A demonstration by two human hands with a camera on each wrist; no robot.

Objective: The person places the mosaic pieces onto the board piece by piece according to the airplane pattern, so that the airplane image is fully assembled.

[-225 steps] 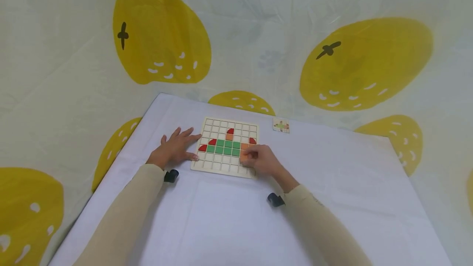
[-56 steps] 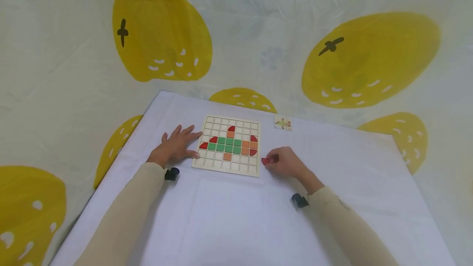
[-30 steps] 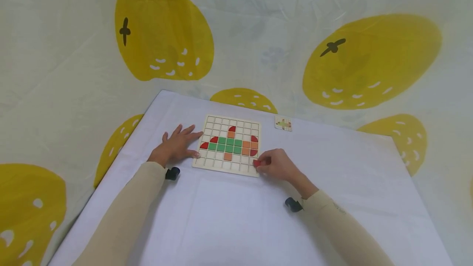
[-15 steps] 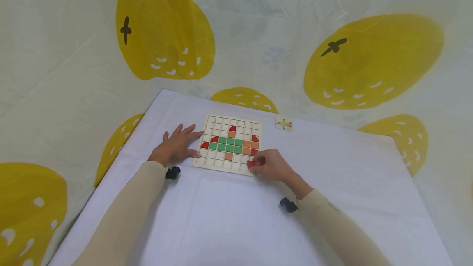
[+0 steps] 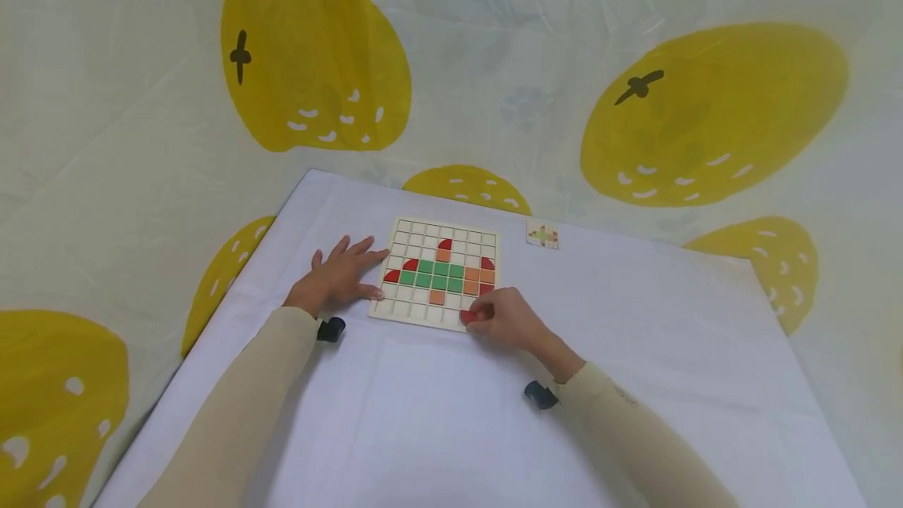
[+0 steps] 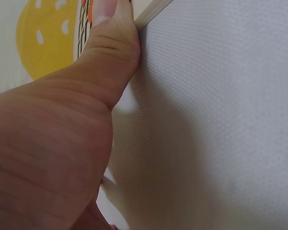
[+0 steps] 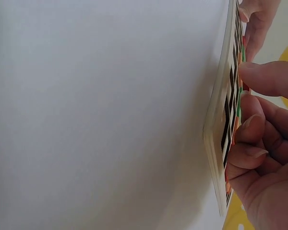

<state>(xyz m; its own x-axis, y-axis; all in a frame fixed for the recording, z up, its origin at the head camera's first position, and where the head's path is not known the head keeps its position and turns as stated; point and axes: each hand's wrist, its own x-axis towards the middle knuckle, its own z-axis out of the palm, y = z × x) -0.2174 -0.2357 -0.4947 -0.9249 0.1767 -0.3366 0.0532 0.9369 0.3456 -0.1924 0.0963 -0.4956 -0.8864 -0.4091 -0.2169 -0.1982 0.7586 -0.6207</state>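
A pale square board point(image 5: 416, 315) with a grid lies on the table. Green squares point(image 5: 440, 276), orange squares point(image 5: 437, 298) and red rounded pieces point(image 5: 411, 265) sit in its cells. My left hand point(image 5: 340, 277) is spread at the board's left side, its thumb on the edge, as the left wrist view also shows. Thumb and forefinger of my right hand point(image 5: 509, 321) pinch a red rounded tile point(image 5: 468, 317) over the board's lower right cells. In the right wrist view my right hand point(image 7: 273, 148) hides most of that tile.
A small square card point(image 5: 542, 234) printed with a coloured grid pattern lies near the table's back edge, right of the board. White cloth covers the table point(image 5: 409, 414). Behind it hangs a curtain point(image 5: 494, 61) with yellow fruit prints.
My right hand has brought the red tile leftward from beside the board to over its lower right cells. Since the oldest frame, an orange square has appeared below the green ones. My left hand stays put.
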